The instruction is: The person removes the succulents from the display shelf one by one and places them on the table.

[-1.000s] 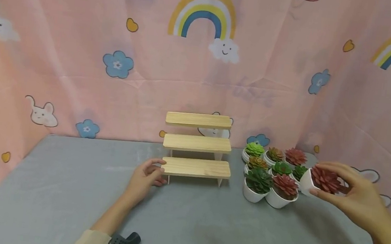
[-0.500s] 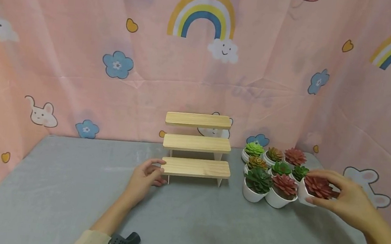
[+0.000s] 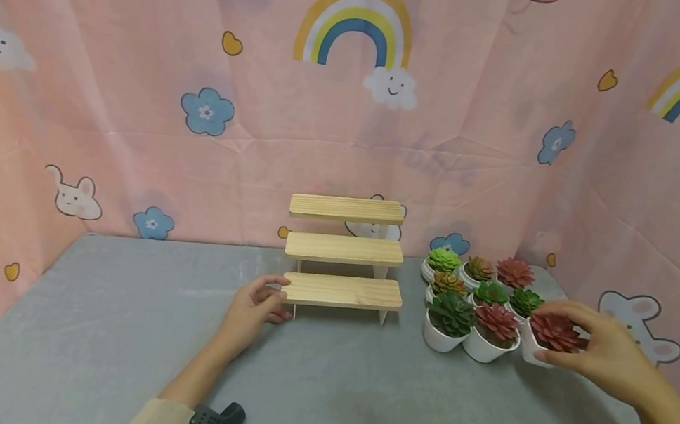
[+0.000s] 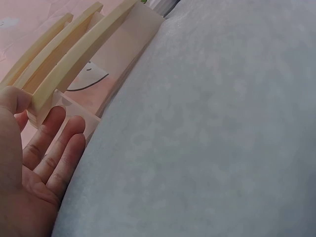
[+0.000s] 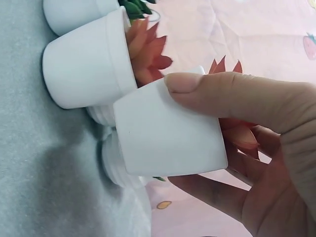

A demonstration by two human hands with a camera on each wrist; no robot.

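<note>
Gripping a small white pot of red succulent [image 3: 549,334] between thumb and curled fingers, the right hand [image 3: 606,351] holds it at the right end of a cluster of potted succulents [image 3: 474,299] on the grey bench [image 3: 108,339]. The right wrist view shows the thumb pressed across the pot's white wall and the fingers wrapped beneath it, with a second white pot holding an orange-red plant [image 5: 91,61] just beside it. The held pot sits close against a neighbouring red succulent [image 3: 495,321]; whether its base touches the bench cannot be told.

Across the bench, the left hand [image 3: 255,304] lies relaxed, fingers straight, its thumb and fingertips touching the left end of the lowest step of a three-tier wooden stand [image 3: 344,255]. The left wrist view shows the thumb against that board's end and the fingers spread beside the stand's side panel.

A pink curtain [image 3: 140,74] printed with rainbows, clouds, flowers and rabbits hangs behind the stand and pots.
</note>
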